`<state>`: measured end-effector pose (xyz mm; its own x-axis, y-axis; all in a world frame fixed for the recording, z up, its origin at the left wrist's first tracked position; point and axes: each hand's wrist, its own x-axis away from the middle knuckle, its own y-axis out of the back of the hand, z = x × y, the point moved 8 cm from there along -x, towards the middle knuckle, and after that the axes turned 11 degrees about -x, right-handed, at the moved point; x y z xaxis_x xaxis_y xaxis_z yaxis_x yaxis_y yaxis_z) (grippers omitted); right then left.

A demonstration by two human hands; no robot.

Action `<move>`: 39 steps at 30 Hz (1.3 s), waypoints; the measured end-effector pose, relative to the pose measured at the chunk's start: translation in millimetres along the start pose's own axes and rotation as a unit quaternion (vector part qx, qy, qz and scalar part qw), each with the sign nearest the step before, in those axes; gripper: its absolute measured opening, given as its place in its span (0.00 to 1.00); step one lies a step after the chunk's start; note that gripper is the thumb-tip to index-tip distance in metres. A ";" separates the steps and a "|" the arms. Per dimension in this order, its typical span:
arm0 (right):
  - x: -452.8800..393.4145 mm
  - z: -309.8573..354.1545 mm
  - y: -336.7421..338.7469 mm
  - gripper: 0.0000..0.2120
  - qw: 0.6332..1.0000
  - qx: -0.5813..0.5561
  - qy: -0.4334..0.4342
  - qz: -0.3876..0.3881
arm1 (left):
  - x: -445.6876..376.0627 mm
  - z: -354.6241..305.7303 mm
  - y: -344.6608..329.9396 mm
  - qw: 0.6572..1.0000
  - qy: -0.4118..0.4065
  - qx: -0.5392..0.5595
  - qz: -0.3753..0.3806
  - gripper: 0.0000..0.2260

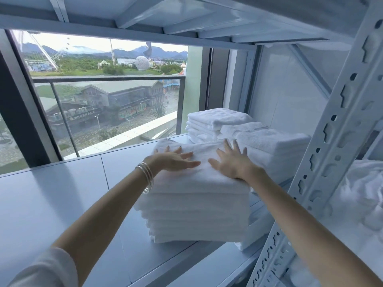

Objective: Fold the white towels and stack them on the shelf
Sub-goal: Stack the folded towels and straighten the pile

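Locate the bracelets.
Head view, left of centre: the bracelets circle the left wrist, just behind the left hand pressing the front towel stack.

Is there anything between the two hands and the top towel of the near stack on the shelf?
Nothing visible. The left hand and the right hand both lie flat, fingers spread, directly on the top towel of the near stack, which stands on the shelf.

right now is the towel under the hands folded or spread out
Folded: the top towel lies flat and squared on the stack.
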<state>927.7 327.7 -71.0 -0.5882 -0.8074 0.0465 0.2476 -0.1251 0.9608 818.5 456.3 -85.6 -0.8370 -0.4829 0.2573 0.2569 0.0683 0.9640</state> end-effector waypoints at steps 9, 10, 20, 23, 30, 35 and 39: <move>64.3 -61.6 -15.7 0.34 0.918 -0.395 0.013 -0.027 | -2.9 55.5 1.3 0.990 0.092 0.101 -0.037 0.36; 75.2 -68.0 -27.9 0.41 0.892 -0.453 -0.005 -0.003 | 16.4 46.8 3.0 0.989 0.082 0.086 -0.083 0.36; 145.4 1.1 -102.3 0.21 0.851 -0.518 0.082 0.023 | 99.0 -5.7 -45.3 0.928 -0.047 -0.098 -0.357 0.50; 160.4 44.0 -131.0 0.22 0.871 -0.456 0.158 0.094 | 96.4 56.3 -52.7 0.937 0.075 -0.026 -0.341 0.49; 98.8 -2.2 -14.0 0.29 0.925 -0.145 0.214 -0.278 | 121.4 44.2 -119.7 0.748 0.071 0.650 -0.112 0.50; 19.2 7.9 -11.0 0.47 0.973 0.012 0.223 -0.063 | 119.3 30.1 -113.5 0.691 0.043 0.715 -0.095 0.52; 1.7 10.9 -16.0 0.40 0.958 -0.079 0.275 0.031 | 106.8 28.1 -102.7 0.678 0.040 0.726 -0.106 0.50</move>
<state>914.3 334.7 -83.2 -0.0844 -0.9922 -0.0913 0.4075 -0.1180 0.9055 689.2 422.3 -155.2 -0.7373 -0.6576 0.1548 -0.6601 0.7500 0.0421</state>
